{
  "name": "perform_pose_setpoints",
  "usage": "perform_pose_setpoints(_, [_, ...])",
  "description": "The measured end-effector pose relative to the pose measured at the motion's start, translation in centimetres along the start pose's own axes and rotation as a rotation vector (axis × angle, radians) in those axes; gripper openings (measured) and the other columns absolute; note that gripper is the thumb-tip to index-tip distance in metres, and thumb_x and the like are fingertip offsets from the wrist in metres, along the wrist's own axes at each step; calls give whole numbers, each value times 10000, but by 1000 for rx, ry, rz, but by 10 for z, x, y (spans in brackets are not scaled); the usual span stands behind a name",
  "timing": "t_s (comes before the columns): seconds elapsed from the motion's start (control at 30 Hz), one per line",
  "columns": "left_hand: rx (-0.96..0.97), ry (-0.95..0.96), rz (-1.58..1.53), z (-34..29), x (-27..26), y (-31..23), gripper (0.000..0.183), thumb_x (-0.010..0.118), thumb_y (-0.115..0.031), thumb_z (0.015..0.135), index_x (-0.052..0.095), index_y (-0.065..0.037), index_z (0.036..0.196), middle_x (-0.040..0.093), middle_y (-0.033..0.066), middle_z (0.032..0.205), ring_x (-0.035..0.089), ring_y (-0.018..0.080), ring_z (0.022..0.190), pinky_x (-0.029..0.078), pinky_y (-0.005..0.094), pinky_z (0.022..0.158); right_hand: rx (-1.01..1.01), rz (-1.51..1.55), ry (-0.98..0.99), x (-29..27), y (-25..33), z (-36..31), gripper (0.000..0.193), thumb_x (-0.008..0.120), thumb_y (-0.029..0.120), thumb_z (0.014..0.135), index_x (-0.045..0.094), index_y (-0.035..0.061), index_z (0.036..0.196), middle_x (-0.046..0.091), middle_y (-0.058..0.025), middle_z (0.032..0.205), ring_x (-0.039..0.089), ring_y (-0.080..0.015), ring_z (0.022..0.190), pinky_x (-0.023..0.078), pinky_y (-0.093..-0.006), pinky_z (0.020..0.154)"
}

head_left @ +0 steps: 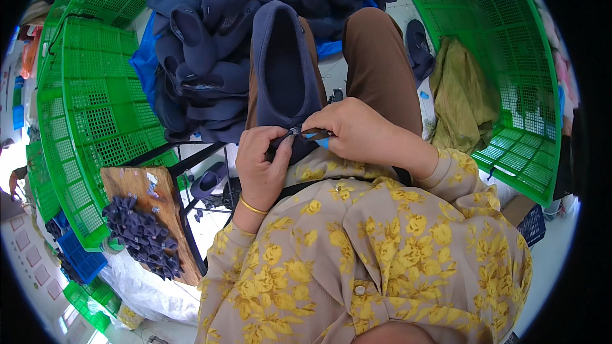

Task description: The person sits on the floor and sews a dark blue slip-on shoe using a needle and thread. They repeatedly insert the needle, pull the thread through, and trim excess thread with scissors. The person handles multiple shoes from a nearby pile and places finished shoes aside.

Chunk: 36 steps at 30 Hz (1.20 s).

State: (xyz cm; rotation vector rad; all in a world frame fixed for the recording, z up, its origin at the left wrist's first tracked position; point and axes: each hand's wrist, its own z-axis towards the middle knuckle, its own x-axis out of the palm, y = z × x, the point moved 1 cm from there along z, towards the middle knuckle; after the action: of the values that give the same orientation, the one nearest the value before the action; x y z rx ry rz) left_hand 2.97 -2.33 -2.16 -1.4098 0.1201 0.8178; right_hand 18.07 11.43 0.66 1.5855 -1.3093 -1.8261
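Pointing its toe apparently bodyward, a navy shoe [284,73] lies fore-and-aft; left fingers [273,135] and right fingers [320,118] pinch trim [294,131].

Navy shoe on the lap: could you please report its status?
Left hand pinching near end of shoe; right hand beside it, gripping dark item; shoe opening upward on left thigh; hands partly hiding near end.

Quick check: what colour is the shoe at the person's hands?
The shoe is dark navy blue, seen best in the head view.
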Motion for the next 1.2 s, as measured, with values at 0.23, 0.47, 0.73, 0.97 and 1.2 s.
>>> perform_pose_setpoints(0.23, [-16,15,20,1,0,-2,143,705,26,767,658,-5,897,636,94,885,598,217,802,466,283,708,47,-45,34,0,1,2,142,583,16,708,678,21,813,647,-202,754,642,-375,737,508,-450,703])
perform_pose_setpoints(0.47, [-10,12,33,0,1,0,149,694,32,751,656,-6,891,640,102,878,606,242,811,475,298,720,43,-167,67,5,4,8,120,609,55,719,682,14,805,659,-187,754,652,-374,735,520,-440,701])
perform_pose_setpoints(0.73, [13,12,83,-3,3,4,169,698,30,735,657,-13,894,649,105,884,606,259,812,478,316,725,42,-204,16,22,-3,11,94,625,69,725,672,23,791,664,-174,739,661,-362,741,521,-449,683])
perform_pose_setpoints(0.97, [48,-1,79,-9,1,-4,182,723,34,743,673,-18,910,680,98,917,623,255,838,485,328,739,176,-161,36,17,3,-2,162,621,58,757,624,16,914,660,-183,736,661,-378,741,509,-479,666])
perform_pose_setpoints(1.2, [50,-13,22,-9,1,-2,153,717,45,735,693,-15,874,701,99,885,654,260,851,506,324,796,146,-172,26,35,0,-2,258,599,14,778,525,56,1022,639,-179,717,642,-389,713,488,-470,617])
